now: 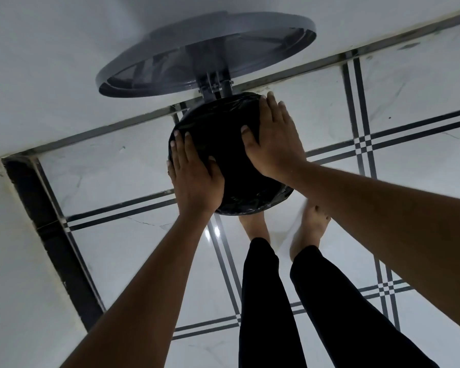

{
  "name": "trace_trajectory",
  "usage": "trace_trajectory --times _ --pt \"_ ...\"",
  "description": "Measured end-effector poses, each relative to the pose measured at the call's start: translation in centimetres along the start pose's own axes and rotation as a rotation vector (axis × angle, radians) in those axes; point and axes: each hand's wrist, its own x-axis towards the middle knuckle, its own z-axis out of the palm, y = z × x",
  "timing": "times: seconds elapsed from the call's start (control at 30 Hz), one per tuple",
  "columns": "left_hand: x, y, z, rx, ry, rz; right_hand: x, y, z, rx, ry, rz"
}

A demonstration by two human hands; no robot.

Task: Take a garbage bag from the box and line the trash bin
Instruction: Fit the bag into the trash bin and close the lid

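Note:
I look straight down on a round trash bin whose mouth and rim are covered by a black garbage bag [223,147]. Its grey round lid [186,51] stands open on a hinge [215,86] at the far side, against the wall. My left hand [194,179] clasps the near-left rim, fingers lying flat on the outside of the bag and thumb inside. My right hand [274,139] grips the right rim the same way, thumb over the bag's inner edge. The bin's body is hidden under the bag and my hands. No box is in view.
The bin stands on white glossy floor tiles [133,166] with dark stripe lines, close to a white wall [64,75]. A black skirting strip [51,229] runs along a second wall at left. My bare feet [311,227] and black-trousered legs are just behind the bin.

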Motion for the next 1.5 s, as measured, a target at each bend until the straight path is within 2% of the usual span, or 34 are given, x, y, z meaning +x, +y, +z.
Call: trace_trajectory --times 0.13,0.37,0.57,0.67,0.73,0.83,0.9,0.93,1.0,1.07,1.13,1.23,1.37,1.5 --pt "1.0 -0.5 0.5 0.040 -0.004 -0.032 0.9 0.1 -0.1 0.039 -0.008 0.041" --pt "5.7 0.9 -2.0 -0.221 -0.046 -0.080 3.1 -0.6 -1.5 0.144 -0.030 0.098" --pt "10.4 1.1 -3.8 -0.415 -0.246 -0.477 5.7 -0.9 -2.2 0.218 -0.135 0.225" --pt "12.2 -0.4 -3.6 -0.577 -0.280 -0.549 6.7 -0.8 -2.6 0.213 -0.155 0.260" --pt "12.7 -0.5 -3.3 -0.595 -0.170 -0.520 6.9 -0.4 -2.5 0.271 -0.116 0.282" --pt "11.6 -1.1 -2.9 -0.435 0.196 -0.495 6.3 0.6 -2.2 0.294 0.134 0.265" --pt "9.2 -0.6 -3.3 -0.331 0.396 -0.360 4.9 1.1 -2.2 0.245 0.284 0.220" --pt "7.6 0.1 -3.5 -0.292 0.431 -0.243 4.1 1.2 -2.3 0.227 0.326 0.207" --pt "4.6 1.2 -2.6 -0.214 0.358 -0.005 2.7 1.9 -2.3 0.235 0.358 0.193" --pt "2.1 1.8 -1.0 -0.197 0.165 0.189 1.8 2.5 -1.7 0.263 0.345 0.180" --pt "0.7 1.8 1.1 -0.237 -0.028 0.262 1.2 3.2 -0.7 0.242 0.321 0.157" --pt "1.6 1.8 4.3 -0.244 -0.227 0.078 0.5 4.0 1.0 0.157 0.316 0.067" --pt "5.2 0.9 9.8 -0.192 -0.353 -0.212 1.4 6.2 3.4 0.143 0.400 -0.015" --pt "8.3 -0.9 15.3 -0.088 -0.450 -0.388 2.4 7.5 5.4 0.208 0.526 -0.061"
